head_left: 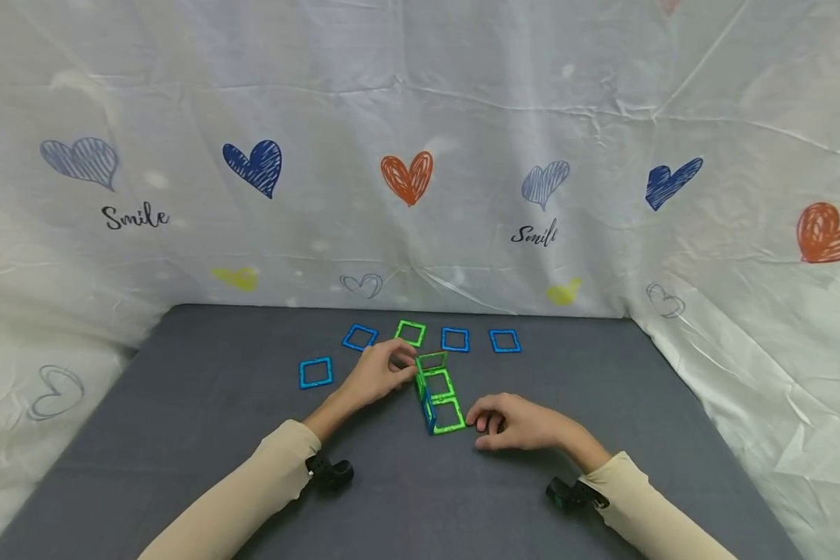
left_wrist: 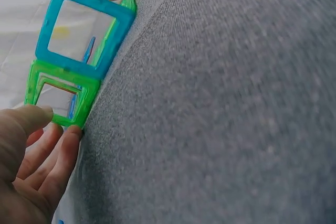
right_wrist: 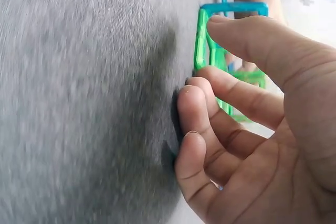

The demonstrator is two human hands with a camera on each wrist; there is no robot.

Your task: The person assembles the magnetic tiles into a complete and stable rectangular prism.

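Observation:
Flat on the table, green square magnetic tiles [head_left: 449,429] form a row, with a blue tile [head_left: 430,412] and a green tile [left_wrist: 90,98] standing upright along its left side. Another green tile [head_left: 432,355] rises at the far end. My left hand [head_left: 374,373] pinches the upright green tile near its far corner between thumb and fingertips. On the other side, my right hand [head_left: 518,422] lies low over the table, fingers loosely curled, index fingertip right at the near flat tile's corner. Nothing shows within the right hand's fingers.
Behind the row lie a loose green tile [head_left: 411,323] and blue tiles [head_left: 455,350] [head_left: 505,351]. More blue tiles [head_left: 316,385] [head_left: 359,347] lie to the left. A white cloth [head_left: 462,117] printed with hearts hangs behind the grey table [head_left: 217,373].

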